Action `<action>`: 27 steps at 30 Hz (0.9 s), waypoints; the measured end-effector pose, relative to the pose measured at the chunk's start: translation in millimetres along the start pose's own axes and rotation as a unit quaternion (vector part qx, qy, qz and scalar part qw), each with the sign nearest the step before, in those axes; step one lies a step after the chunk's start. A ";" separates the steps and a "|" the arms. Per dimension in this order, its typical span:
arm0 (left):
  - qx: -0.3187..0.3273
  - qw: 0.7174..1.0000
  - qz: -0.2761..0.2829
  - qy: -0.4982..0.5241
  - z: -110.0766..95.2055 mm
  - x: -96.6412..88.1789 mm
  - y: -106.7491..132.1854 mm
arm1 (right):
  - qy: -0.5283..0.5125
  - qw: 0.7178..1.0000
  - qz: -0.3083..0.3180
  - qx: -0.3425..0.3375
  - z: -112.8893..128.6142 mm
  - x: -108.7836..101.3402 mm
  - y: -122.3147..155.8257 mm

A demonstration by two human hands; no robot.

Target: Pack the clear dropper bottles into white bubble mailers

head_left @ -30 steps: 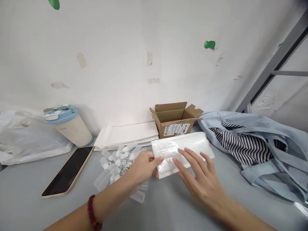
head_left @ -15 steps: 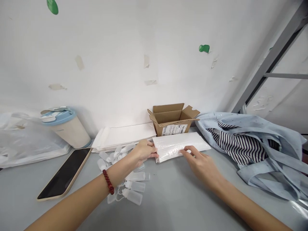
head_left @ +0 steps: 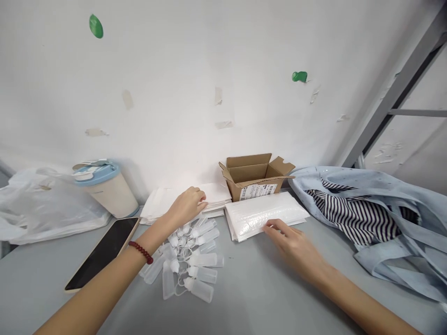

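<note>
My left hand (head_left: 186,205), with a red bead bracelet on the wrist, rests with curled fingers on a stack of flat white bags (head_left: 216,194) by the wall. Whether it grips a bag is hidden. My right hand (head_left: 292,238) lies on the grey table, its fingertips touching the near edge of a white bubble-wrap pack (head_left: 265,215). Several small clear plastic bottles (head_left: 188,260) lie in a heap under my left forearm.
An open cardboard box (head_left: 256,176) stands behind the pack. A black phone (head_left: 103,251), a cup with a blue lid (head_left: 106,186) and a clear plastic bag (head_left: 42,204) lie at the left. Blue and striped clothes (head_left: 366,214) are piled at the right.
My left hand has let go of the bubble-wrap pack and moved back-left onto the stack of white bags. The pack now lies flat on the table; my right hand stays at its near edge.
</note>
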State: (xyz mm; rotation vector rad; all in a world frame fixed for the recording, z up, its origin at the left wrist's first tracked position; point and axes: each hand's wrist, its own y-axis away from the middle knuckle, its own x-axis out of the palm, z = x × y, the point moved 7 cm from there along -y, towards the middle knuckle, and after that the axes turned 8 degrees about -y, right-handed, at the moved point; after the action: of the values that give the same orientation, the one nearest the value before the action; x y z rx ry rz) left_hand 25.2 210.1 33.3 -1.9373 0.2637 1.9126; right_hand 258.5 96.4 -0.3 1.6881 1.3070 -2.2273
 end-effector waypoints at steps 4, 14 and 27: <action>0.039 0.996 0.001 -0.082 -7.9 -1.3 2.8 | -0.065 0.998 0.007 -0.003 3.5 3.2 -0.7; -0.009 0.967 -0.050 -0.249 -11.0 -24.4 10.9 | -0.156 0.988 0.015 -0.016 9.9 1.1 -5.5; 0.214 0.873 -0.396 -0.190 -120.6 -39.3 139.2 | 0.005 0.988 -0.102 -0.115 62.3 -30.0 3.5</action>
State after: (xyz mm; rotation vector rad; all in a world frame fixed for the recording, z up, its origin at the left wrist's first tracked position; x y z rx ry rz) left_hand 76.8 29.6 48.9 -1.0834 -0.1937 1.4507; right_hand 224.6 41.6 24.7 1.5496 1.7341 -2.0673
